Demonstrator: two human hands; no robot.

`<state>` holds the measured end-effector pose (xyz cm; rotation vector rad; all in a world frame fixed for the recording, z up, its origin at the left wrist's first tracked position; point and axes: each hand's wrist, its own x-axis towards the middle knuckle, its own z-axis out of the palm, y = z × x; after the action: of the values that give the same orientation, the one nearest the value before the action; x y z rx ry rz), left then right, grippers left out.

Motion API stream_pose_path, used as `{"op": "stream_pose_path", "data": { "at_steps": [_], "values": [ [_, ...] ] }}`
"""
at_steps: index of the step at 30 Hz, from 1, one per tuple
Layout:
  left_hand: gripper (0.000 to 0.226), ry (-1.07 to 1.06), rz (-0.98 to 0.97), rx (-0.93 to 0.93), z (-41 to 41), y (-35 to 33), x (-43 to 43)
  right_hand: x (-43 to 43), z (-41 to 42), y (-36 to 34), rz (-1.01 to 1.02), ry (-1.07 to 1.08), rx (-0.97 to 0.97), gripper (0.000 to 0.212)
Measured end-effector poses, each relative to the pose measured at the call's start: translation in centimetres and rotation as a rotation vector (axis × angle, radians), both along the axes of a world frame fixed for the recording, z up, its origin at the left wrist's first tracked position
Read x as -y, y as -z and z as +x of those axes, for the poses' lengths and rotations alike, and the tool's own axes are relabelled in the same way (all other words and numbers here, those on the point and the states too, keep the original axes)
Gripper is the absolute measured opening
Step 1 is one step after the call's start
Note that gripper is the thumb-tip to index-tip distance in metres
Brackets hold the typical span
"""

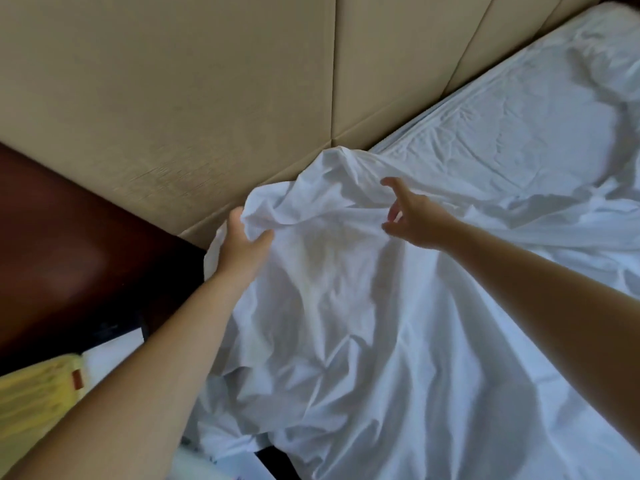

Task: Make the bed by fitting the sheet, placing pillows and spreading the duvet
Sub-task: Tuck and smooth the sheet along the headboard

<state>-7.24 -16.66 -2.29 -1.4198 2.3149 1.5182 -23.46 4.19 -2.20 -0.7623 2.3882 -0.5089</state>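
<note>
head view, near to far. at 7 o'clock, nearest the camera, a yellow object [38, 393] with a small red tag lies low beside the bed. two bare forearms reach away from the viewer over a crumpled white sheet [346, 323], which covers the frame from 6 o'clock through 3 o'clock and lies loose and wrinkled over the mattress. left of centre, toward 9 o'clock, the left hand [242, 249] is closed on a bunched fold of the sheet at the bed's corner, thumb over the cloth. just right of centre, the right hand [412, 216] hovers with fingers spread and curled, not clearly clasping anything; contact with the cloth cannot be told. at 9 o'clock a dark wooden nightstand [59, 244] stands beside the bed. beyond, from 10 to 1 o'clock, a beige padded headboard [207, 81] rises behind the raised corner.
</note>
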Motion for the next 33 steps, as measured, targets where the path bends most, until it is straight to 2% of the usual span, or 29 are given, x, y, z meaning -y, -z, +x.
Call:
{"op": "stream_pose_path", "data": {
  "at_steps": [4,6,8,10,11,13,15,19,21,24,26,29,31,33],
  "values": [
    [0.085,0.139,-0.106,0.177,2.6,2.4,-0.9,2.0,0.5,1.1,0.265,-0.055,0.116,0.092],
    [0.082,0.216,-0.209,0.316,3.3,3.6,-1.8,2.3,1.8,1.6,0.474,-0.070,0.115,0.086],
    [0.081,0.283,-0.188,0.488,3.7,4.3,-2.9,1.4,3.3,2.8,0.615,-0.055,0.034,0.076],
    [0.073,0.328,-0.144,0.588,3.9,4.8,-3.8,0.1,4.8,4.6,0.651,0.006,0.004,0.066],
    [0.060,0.354,-0.159,0.604,3.9,5.1,-3.9,-0.4,5.5,5.4,0.637,0.044,-0.003,0.057],
    [0.033,0.399,-0.193,0.581,3.7,5.7,-4.1,-1.0,6.6,6.3,0.579,0.060,-0.040,0.038],
    [0.025,0.371,-0.165,0.509,3.7,6.2,-4.0,-1.1,7.0,6.5,0.537,0.023,-0.086,0.031],
    [0.022,0.089,-0.033,0.226,3.3,6.0,-3.4,-1.3,6.8,6.6,0.372,0.069,-0.142,0.027],
    [0.025,-0.106,0.058,0.079,2.3,5.1,-2.6,-0.6,6.6,6.4,0.212,0.120,-0.178,0.022],
    [0.030,-0.329,0.132,-0.111,0.9,4.0,-0.4,2.1,6.1,5.1,-0.030,0.166,-0.189,0.027],
    [0.031,-0.395,0.075,-0.207,0.4,3.6,1.4,4.5,5.6,4.2,-0.125,0.173,-0.198,0.029],
    [0.032,-0.366,-0.116,-0.279,0.0,3.3,3.5,7.1,5.1,3.9,-0.218,0.169,-0.231,0.026],
    [0.026,-0.273,-0.259,-0.246,0.6,3.4,3.9,7.7,5.3,4.5,-0.200,0.116,-0.230,0.023],
    [0.013,-0.178,-0.317,-0.160,1.7,4.1,3.7,7.6,5.5,5.2,-0.176,0.059,-0.161,0.020]
  ]
}}
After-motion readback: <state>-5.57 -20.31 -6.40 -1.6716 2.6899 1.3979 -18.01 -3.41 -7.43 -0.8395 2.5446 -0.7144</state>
